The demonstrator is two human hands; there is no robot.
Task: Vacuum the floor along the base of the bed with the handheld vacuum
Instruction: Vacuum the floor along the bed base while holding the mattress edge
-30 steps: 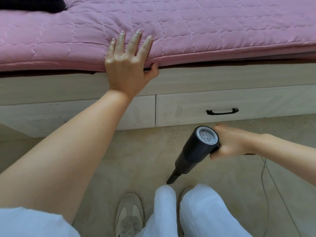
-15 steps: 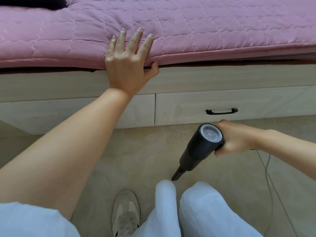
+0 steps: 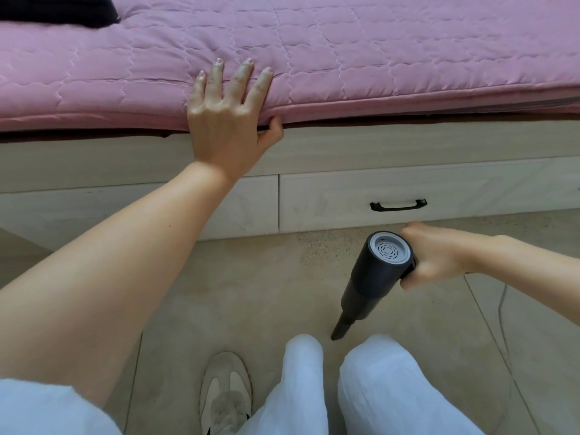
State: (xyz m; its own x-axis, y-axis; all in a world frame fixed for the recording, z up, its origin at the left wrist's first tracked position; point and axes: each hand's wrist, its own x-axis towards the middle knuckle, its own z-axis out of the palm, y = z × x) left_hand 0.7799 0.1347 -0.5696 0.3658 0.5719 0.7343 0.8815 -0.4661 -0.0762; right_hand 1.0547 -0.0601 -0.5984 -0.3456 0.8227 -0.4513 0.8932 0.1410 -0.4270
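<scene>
Two hands busy. Left hand (image 3: 230, 120) flat on the edge of the pink mattress (image 3: 376, 58), fingers straight and spread, thumb tucked just under the rim. Nothing held in it, only pressing on the soft cover. Right hand (image 3: 439, 255) wrapped tight around the handle of the black vacuum (image 3: 373, 274), fingers curled all the way round. Round grey end cap with little holes facing up. Thin nozzle (image 3: 340, 328) tilted down and pointing at the floor (image 3: 235, 293), right by the knees, a bit away from the bottom of the bed (image 3: 125, 158). Hard to tell whether the tip touches the floor. Pale wooden bed base with a drawer (image 3: 439, 196) and a black handle (image 3: 398, 205) on it, just behind the right hand. White trousers (image 3: 392, 397) low in the view, knees bent. One light shoe (image 3: 226, 390) flat on the floor beside the left knee. Thin grey cord (image 3: 502, 309) lying on the floor under the right arm. Something dark (image 3: 56, 9) on the mattress at the top left corner.
</scene>
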